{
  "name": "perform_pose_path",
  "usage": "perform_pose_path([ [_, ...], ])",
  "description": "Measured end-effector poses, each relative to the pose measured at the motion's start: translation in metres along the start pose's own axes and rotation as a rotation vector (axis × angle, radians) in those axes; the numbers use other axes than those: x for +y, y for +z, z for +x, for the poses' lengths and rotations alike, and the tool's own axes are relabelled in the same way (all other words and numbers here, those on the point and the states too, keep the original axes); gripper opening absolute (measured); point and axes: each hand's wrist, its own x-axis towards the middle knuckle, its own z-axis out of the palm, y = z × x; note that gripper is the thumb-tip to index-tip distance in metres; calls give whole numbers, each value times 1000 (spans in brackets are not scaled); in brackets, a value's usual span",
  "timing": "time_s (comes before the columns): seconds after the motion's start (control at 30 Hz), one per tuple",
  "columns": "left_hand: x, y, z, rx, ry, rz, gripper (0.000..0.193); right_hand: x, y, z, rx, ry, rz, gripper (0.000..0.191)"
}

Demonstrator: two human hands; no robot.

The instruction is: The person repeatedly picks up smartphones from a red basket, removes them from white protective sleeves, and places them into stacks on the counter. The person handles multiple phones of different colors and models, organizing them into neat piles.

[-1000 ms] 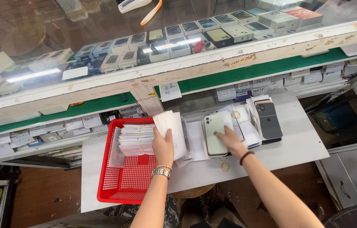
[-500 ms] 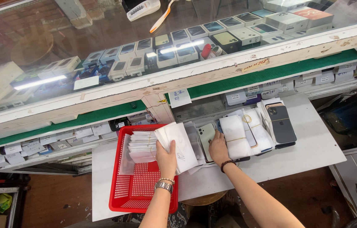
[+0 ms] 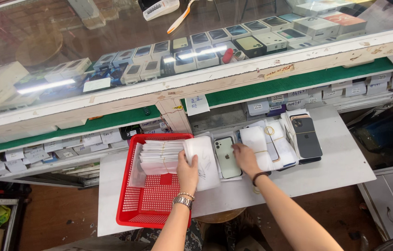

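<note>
White envelopes (image 3: 203, 162) are gripped in the left hand (image 3: 187, 171) at the red basket (image 3: 152, 204) rim; more are stacked inside. Right hand (image 3: 245, 158) rests flat, fingers spread, beside a pale-green phone (image 3: 226, 157); several wrapped phones (image 3: 271, 144) lie beyond, unsorted.

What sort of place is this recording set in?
Most likely a phone shop, seen from behind the counter: a glass display case full of boxed phones, loose phones on a white shelf, labelled boxes beneath.

Red plastic mesh basket (image 3: 134, 211); glossy phone (image 3: 226, 157).
</note>
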Motion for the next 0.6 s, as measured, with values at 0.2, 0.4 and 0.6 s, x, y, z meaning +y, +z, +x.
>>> perform_pose_path([
  [0.2, -11, 55, -35, -154, 33, 72, 36, 29, -56, -1, -451, 377, 631, 34],
  [0.4, 3, 62, -58, -36, -200, 396, 33, 23, -35, -36, -567, 184, 507, 34],
  [0.6, -1, 63, -60, -8, -377, 299, 57, 39, -38, -55, -759, -96, -37, 19],
])
